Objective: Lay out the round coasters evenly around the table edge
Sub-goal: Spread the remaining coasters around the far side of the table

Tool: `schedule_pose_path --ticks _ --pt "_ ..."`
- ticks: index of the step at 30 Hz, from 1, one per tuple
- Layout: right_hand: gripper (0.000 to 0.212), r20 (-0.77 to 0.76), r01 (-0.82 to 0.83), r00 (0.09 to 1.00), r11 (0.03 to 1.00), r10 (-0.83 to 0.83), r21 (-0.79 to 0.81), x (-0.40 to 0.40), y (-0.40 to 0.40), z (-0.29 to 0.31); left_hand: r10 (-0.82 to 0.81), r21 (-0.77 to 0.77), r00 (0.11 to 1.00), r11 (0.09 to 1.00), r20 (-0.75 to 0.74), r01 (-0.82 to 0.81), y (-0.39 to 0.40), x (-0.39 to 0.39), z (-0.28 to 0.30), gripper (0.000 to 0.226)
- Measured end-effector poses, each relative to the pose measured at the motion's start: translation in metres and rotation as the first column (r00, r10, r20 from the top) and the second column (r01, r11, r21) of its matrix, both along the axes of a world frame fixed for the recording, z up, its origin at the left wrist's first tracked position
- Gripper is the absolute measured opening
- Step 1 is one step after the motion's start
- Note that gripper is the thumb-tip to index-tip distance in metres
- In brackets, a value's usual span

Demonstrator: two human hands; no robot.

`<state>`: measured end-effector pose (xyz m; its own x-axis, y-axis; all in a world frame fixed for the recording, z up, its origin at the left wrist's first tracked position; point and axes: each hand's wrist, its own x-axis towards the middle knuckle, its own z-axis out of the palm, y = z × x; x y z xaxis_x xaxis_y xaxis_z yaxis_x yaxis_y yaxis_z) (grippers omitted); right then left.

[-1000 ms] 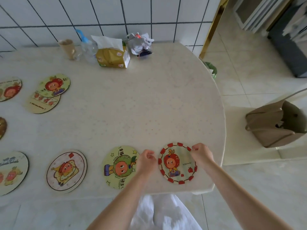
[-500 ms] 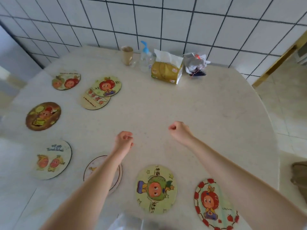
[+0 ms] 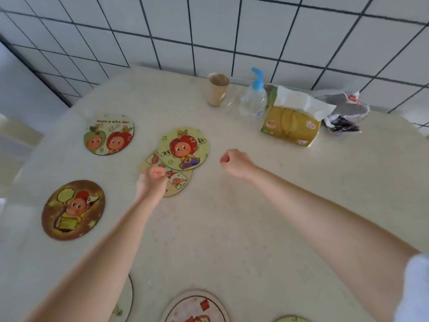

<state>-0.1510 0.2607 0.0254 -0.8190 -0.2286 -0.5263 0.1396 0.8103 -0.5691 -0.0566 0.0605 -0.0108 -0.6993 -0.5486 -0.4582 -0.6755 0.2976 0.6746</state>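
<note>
Across the head view, the pale desk [image 3: 232, 217] carries round coasters spaced along its left and near edges, which suits a task of ringing the rim evenly. A two-character coaster [image 3: 109, 135] lies near the far-left edge, a brown coaster [image 3: 73, 209] sits further along the left side, and three more are cut off at the bottom of the frame: one [image 3: 124, 298] partly under the left forearm, a red-trimmed one [image 3: 195, 307], and a sliver [image 3: 291, 319] to its right.

Two coasters are not yet laid out: a red-haired coaster [image 3: 183, 148] overlaps a card-pattern coaster [image 3: 175, 180] towards the middle of the desk, well apart from any edge. They look like the remaining stock, stacked where both hands can reach.

Both arms stretch towards that pair. The left hand [image 3: 152, 182] hangs over the near-left part of the card-pattern coaster, its fingers [image 3: 157, 171] curled in and holding nothing; whether it touches the coaster I cannot tell. The right hand [image 3: 236, 162] is just right of the red-haired coaster, apart from it, fingers likewise curled into a loose fist and empty. By my reading, the step in hand is picking up one of the stacked pair.

Against the tiled wall stand a paper cup [image 3: 217, 92], a pump bottle [image 3: 254, 98], a tissue pack [image 3: 291, 122] and a crumpled bag [image 3: 343, 112], kept out of the coaster ring.
</note>
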Motion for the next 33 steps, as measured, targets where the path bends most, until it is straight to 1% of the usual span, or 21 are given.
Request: schedule_pose_path --ticks 4,7,9,12,14,16,17,19,21,22,23,24,26,29,31,33 --pt "0.035 0.038 0.081 0.996 0.996 -0.079 -0.034 -0.034 -0.040 -0.009 0.157 0.156 0.988 0.975 0.009 -0.157 -0.023 -0.043 -0.015 0.046" --pt "0.042 0.074 0.155 0.985 0.987 -0.153 -0.028 -0.052 -0.059 -0.017 0.301 0.316 0.953 0.901 0.038 -0.297 -0.027 -0.064 -0.020 0.052" --pt "0.047 0.082 0.201 0.977 0.979 -0.199 -0.021 -0.061 -0.068 -0.022 0.353 0.315 0.935 0.885 0.026 -0.343 -0.025 -0.073 -0.022 0.052" --pt "0.049 0.100 0.264 0.960 0.964 -0.260 -0.023 -0.071 -0.079 -0.031 0.356 0.254 0.934 0.907 -0.035 -0.336 -0.021 -0.082 -0.026 0.054" --pt "0.044 0.138 0.297 0.947 0.954 -0.289 -0.041 -0.076 -0.081 -0.038 0.391 0.274 0.919 0.890 -0.049 -0.364 -0.020 -0.084 -0.025 0.056" --pt "0.033 0.176 0.318 0.937 0.946 -0.303 -0.065 -0.081 -0.081 -0.043 0.456 0.343 0.890 0.839 -0.018 -0.423 -0.025 -0.087 -0.027 0.059" --pt "0.027 0.198 0.327 0.931 0.942 -0.307 -0.080 -0.083 -0.081 -0.045 0.471 0.390 0.882 0.810 0.016 -0.439 -0.028 -0.087 -0.024 0.058" --pt "0.024 0.256 0.335 0.920 0.935 -0.298 -0.114 -0.085 -0.083 -0.043 0.470 0.466 0.880 0.766 0.061 -0.442 -0.032 -0.089 -0.018 0.044" --pt "0.019 0.276 0.281 0.932 0.950 -0.236 -0.135 -0.085 -0.087 -0.036 0.432 0.503 0.899 0.761 0.078 -0.409 -0.035 -0.089 -0.011 0.030" --pt "0.015 0.267 0.236 0.944 0.962 -0.193 -0.138 -0.083 -0.091 -0.031 0.416 0.504 0.907 0.769 0.073 -0.393 -0.038 -0.086 -0.008 0.022" --pt "0.013 0.248 0.203 0.955 0.968 -0.162 -0.149 -0.083 -0.093 -0.028 0.402 0.498 0.914 0.782 0.060 -0.376 -0.040 -0.084 -0.005 0.021" --pt "0.012 0.236 0.184 0.961 0.971 -0.145 -0.154 -0.083 -0.093 -0.024 0.391 0.494 0.919 0.791 0.044 -0.360 -0.042 -0.082 -0.004 0.025" --pt "0.015 0.229 0.168 0.965 0.970 -0.125 -0.177 -0.079 -0.095 -0.019 0.382 0.480 0.924 0.808 0.015 -0.341 -0.050 -0.072 -0.002 0.026" --pt "0.019 0.242 0.150 0.965 0.968 -0.099 -0.202 -0.066 -0.098 -0.018 0.367 0.418 0.930 0.844 0.007 -0.336 -0.062 -0.052 -0.007 0.019" --pt "0.018 0.243 0.142 0.966 0.968 -0.090 -0.208 -0.052 -0.102 -0.024 0.368 0.374 0.930 0.861 0.005 -0.343 -0.066 -0.036 -0.009 0.023" --pt "0.016 0.195 0.126 0.977 0.977 -0.091 -0.172 -0.035 -0.108 -0.035 0.379 0.312 0.925 0.880 -0.007 -0.358 -0.063 -0.024 -0.012 0.029"
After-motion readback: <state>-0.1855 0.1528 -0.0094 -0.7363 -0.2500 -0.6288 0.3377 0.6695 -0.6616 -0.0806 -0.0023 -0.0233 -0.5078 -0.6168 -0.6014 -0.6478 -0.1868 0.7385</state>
